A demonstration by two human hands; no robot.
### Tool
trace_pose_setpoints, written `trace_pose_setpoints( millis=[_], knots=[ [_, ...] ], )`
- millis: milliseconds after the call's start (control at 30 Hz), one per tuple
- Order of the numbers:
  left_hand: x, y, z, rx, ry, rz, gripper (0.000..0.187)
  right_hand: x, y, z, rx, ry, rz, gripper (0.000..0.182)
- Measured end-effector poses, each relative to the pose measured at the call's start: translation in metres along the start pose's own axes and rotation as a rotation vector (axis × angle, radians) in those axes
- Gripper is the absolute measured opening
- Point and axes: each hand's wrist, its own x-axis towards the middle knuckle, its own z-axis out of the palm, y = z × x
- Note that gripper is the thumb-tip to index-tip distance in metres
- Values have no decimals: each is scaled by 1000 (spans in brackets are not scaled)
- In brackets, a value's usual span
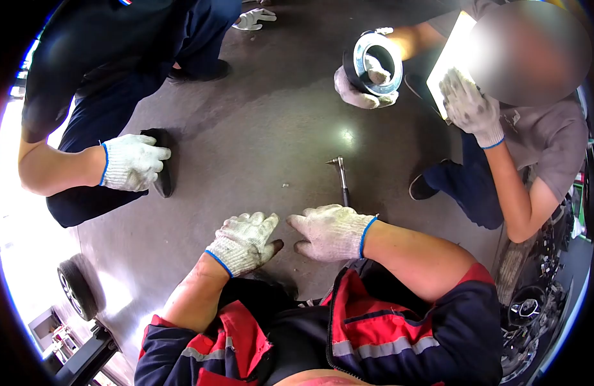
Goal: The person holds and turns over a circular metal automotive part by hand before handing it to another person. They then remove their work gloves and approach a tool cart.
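Note:
My left hand (244, 241), in a white knit glove with a blue cuff, is held over the floor in front of my body. Its fingers are loosely bent, the dirty thumb is apart from them, and it holds nothing. Beside it, with a small gap, my right hand (332, 231) wears the same kind of glove. That hand is also open, index finger stretched toward the left one, and nothing shows in it. Just beyond my right hand a ratchet wrench (341, 170) with a dark handle lies on the grey floor (245, 141); the hand hides its handle end.
At the right, a crouching person's gloved hands hold a shiny metal ring (357, 61) with a dark outer side and a white board (448, 64). Another gloved person (133, 164) crouches at the left. A wheel (76, 287) is at lower left; dark parts (525, 309) line the right edge.

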Motion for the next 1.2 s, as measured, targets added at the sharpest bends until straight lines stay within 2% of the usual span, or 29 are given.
trace_pose_setpoints(
  millis=[167, 567, 1200],
  knots=[
    [-1, -1, 5, -14, 46, 34, 54, -1, 1, 1, 2, 3, -6, 47],
    [1, 4, 3, -8, 9, 7, 49, -3, -1, -1, 2, -23, -6, 49],
    [1, 3, 3, 19, 40, 25, 52, -5, 0, -2, 22, -22, 10, 49]
  ],
)
